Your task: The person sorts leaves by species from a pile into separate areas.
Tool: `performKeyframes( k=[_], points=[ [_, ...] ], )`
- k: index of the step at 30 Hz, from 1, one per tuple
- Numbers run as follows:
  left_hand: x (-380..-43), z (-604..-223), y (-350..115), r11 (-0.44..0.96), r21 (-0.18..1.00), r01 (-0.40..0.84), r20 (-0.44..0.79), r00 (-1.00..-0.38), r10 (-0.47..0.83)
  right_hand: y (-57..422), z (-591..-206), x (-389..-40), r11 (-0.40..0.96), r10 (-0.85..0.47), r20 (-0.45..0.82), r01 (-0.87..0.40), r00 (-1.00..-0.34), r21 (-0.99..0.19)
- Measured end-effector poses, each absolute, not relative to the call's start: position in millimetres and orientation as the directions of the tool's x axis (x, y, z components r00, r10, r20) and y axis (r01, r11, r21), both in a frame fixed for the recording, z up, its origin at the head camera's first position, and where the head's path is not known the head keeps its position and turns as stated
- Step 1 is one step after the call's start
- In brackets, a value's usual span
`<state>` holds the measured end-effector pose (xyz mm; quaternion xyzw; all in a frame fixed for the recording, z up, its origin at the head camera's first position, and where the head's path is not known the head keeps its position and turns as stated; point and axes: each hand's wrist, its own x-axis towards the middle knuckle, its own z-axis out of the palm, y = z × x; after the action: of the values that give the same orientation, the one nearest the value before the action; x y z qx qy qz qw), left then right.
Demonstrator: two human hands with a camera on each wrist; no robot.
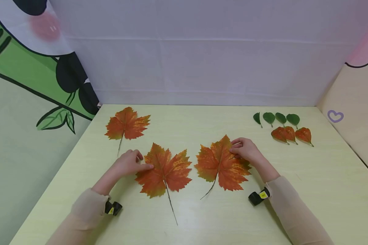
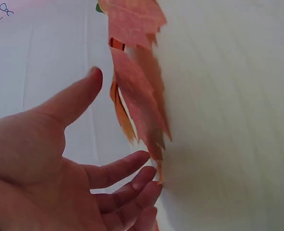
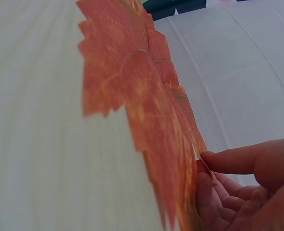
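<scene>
Two orange-red artificial maple leaves with thin stems lie before me in the head view. My left hand (image 1: 129, 164) is at the left edge of the nearer, left-hand maple leaf (image 1: 171, 172). In the left wrist view its thumb (image 2: 82, 96) stands apart from the fingers, beside the leaf (image 2: 135, 91), with the fingertips close to the table. My right hand (image 1: 246, 149) pinches the upper right edge of the other maple leaf (image 1: 216, 160). From the right wrist, the thumb and fingers meet on the rim of that leaf (image 3: 147, 110).
A third maple leaf (image 1: 127, 124) lies at the table's back left. Small green leaves (image 1: 268, 117) form a row at the back right, with small orange leaves (image 1: 303, 135) just in front. A pale cloth wall (image 1: 202, 68) stands behind the light wooden table (image 1: 208, 221).
</scene>
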<state>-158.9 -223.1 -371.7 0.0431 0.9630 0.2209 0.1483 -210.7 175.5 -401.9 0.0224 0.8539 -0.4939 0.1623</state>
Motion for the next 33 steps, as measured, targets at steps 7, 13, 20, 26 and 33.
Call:
performKeyframes(
  k=[7, 13, 20, 26, 33],
  points=[
    [-147, -374, -224, 0.908, 0.409, 0.089, -0.251, -0.946, 0.205, 175, -401, -210, 0.514, -0.123, -0.305, 0.203, -0.944, -0.834],
    [-143, -378, -222, 0.908, 0.411, 0.079, -0.211, -0.961, 0.179, 175, -402, -211, 0.512, -0.125, -0.304, 0.202, -0.944, -0.835],
    [-148, -380, -224, 0.903, 0.419, 0.098, -0.204, -0.959, 0.199, 174, -402, -210, 0.513, -0.126, -0.312, 0.207, -0.942, -0.833],
    [-151, -379, -224, 0.885, 0.459, 0.077, -0.235, -0.950, 0.205, 173, -402, -211, 0.522, -0.121, -0.316, 0.211, -0.941, -0.827],
    [-156, -381, -225, 0.842, 0.537, 0.041, -0.240, -0.950, 0.200, 174, -400, -210, 0.525, -0.123, -0.312, 0.204, -0.942, -0.826]
  ],
)
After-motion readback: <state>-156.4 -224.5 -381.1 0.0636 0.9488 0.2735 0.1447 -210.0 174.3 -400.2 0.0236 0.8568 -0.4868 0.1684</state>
